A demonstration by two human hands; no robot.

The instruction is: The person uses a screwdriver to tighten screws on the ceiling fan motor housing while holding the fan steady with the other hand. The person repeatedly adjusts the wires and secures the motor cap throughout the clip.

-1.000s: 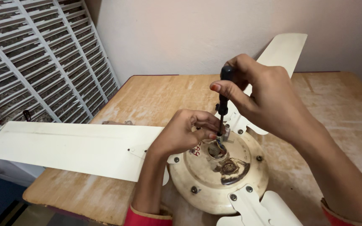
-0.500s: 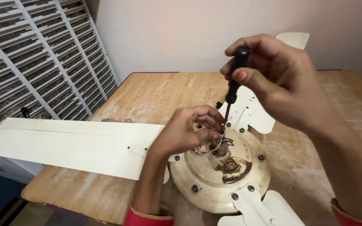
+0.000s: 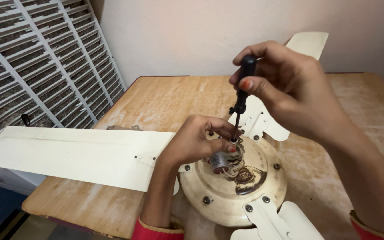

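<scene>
Here the right hand (image 3: 290,84) holds a black screwdriver (image 3: 242,95) — its fingers are curled around the handle, and the thin metal tip points straight down. The tip meets a small silver can-shaped part (image 3: 222,161) that sits on top of the cream fan motor (image 3: 232,186). The left hand (image 3: 196,142) pinches that silver part between thumb and fingertips, right beside the screwdriver tip. Some thin wires curl next to it, near the dark middle of the motor.

The fan lies flat on a worn wooden tabletop (image 3: 165,102). One long cream blade (image 3: 76,153) sticks out to the left, past the edge of the tabletop. Another blade (image 3: 307,44) points away toward the plain wall — part of it is hidden behind the right hand. A white slatted rack (image 3: 36,58) leans on the left side.
</scene>
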